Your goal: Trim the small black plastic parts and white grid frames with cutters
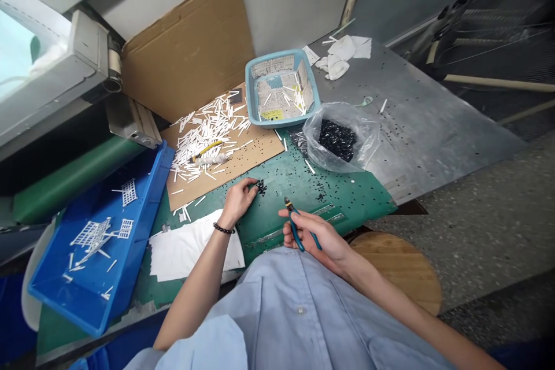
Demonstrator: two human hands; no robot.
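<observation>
My left hand (pixel 240 201), with a beaded bracelet on the wrist, rests on the green mat (pixel 271 217). Its fingers are closed, with the tips at a small heap of black pieces (pixel 261 187); which pieces lie between them is partly hidden. My right hand (pixel 318 234) is wrapped round teal-handled cutting pliers (pixel 296 226) in front of my body, jaws pointing away from me. Beyond the hands, a clear plastic bag (pixel 366 136) holds many tiny black pieces (pixel 337 140). More of these are scattered over the mat.
White sticks (pixel 203 127) and a yellow-handled tool (pixel 210 149) lie on cardboard (pixel 260 153). Behind the bag stands a light blue basket (pixel 281 123). A blue tray (pixel 130 260) with white plastic frames (pixel 93 237) is at left, near a white cloth (pixel 191 248). A wooden stool (pixel 394 272) stands right.
</observation>
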